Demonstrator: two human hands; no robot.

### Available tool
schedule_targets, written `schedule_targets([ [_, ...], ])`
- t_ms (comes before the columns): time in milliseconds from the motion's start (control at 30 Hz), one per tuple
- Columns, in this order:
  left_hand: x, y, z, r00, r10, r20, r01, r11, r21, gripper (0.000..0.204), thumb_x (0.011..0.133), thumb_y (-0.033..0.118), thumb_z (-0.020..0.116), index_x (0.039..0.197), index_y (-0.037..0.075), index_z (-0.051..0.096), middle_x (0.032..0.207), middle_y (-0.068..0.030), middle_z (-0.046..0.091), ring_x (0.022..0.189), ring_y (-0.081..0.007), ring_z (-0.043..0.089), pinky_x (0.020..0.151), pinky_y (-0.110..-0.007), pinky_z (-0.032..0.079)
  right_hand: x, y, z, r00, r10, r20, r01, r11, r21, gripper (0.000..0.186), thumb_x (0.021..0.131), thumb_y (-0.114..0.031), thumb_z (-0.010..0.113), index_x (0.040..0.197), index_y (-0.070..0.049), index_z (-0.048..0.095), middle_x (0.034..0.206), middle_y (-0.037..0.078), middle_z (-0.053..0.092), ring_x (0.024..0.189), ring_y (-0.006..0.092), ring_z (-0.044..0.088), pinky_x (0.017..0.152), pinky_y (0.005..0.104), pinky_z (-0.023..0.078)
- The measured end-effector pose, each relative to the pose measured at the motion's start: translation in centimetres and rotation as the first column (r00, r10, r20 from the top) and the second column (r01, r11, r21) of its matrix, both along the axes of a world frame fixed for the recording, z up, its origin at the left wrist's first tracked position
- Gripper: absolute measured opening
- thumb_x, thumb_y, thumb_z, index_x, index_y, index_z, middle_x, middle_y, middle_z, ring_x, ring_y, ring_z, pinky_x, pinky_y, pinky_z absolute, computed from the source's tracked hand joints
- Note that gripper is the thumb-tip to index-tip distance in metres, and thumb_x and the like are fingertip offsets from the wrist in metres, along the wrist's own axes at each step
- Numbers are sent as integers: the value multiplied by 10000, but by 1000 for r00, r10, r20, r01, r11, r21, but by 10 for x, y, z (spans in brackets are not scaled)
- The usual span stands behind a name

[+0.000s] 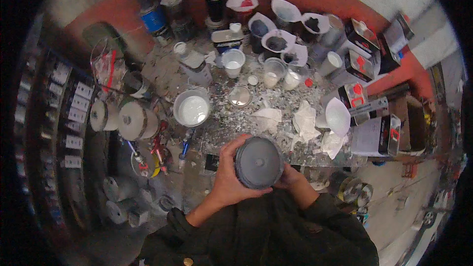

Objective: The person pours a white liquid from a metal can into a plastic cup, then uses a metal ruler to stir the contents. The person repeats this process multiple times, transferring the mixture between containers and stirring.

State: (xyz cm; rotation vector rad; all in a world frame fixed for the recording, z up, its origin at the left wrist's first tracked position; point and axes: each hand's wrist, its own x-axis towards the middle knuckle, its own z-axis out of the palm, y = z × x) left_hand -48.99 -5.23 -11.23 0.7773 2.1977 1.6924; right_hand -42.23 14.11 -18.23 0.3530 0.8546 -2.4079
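A round dark grey lidded container (pixel 259 161), with a small knob in the middle of its top, is held up in front of me at the table's near edge. My left hand (pixel 230 177) wraps round its left side, thumb at the far side and fingers along the near rim. On the right, my right hand (pixel 290 177) presses against the container from behind and below; its fingertips are hidden by it. Beyond the hands lie crumpled white paper pieces (pixel 305 120). A white bucket (pixel 192 108) holding pale liquid stands to the far left of the container.
On the paint-spattered table (pixel 226 128) are a round tin lid (pixel 240 96), plastic cups (pixel 273 72) and several pots topped with paper strainers (pixel 277 42). Metal cans (pixel 357 66) line the right side. Spray guns (pixel 157 150) hang left, near a shelf of labelled containers (pixel 74 113).
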Motion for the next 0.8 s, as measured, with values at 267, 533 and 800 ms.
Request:
schedule_targets([
  [267, -13, -43, -11, 935, 269, -232, -260, 963, 69, 1291, 500, 326, 997, 1494, 56, 220, 1528, -187, 294, 1417, -338, 322, 1158, -477, 295, -98, -21, 92, 867, 346, -357, -56, 781, 622, 1098, 661, -355, 884, 1542, -101, 280, 1508, 129, 387, 1315, 252, 481, 1045, 399, 449],
  [533, -13, -113, -69, 867, 487, -101, -487, 873, 31, 1156, 571, 334, 960, 1467, 45, 291, 1486, -205, 343, 1369, -373, 366, 1132, -489, 331, -228, -98, 134, 365, 931, -11, 459, -170, 872, 1088, 537, -290, 921, 1484, -188, 395, 1416, 137, 463, 1239, 399, 517, 979, 471, 482],
  [800, -12, -156, -107, 851, 526, -1, -525, 850, -45, 1140, 615, 284, 945, 1508, 67, 270, 1491, -185, 314, 1357, -349, 365, 1100, -471, 384, -249, -123, 136, 96, 970, 225, 564, -239, 791, 1053, 507, -115, 896, 1440, -295, 443, 1465, 95, 428, 1289, 380, 476, 988, 465, 511],
])
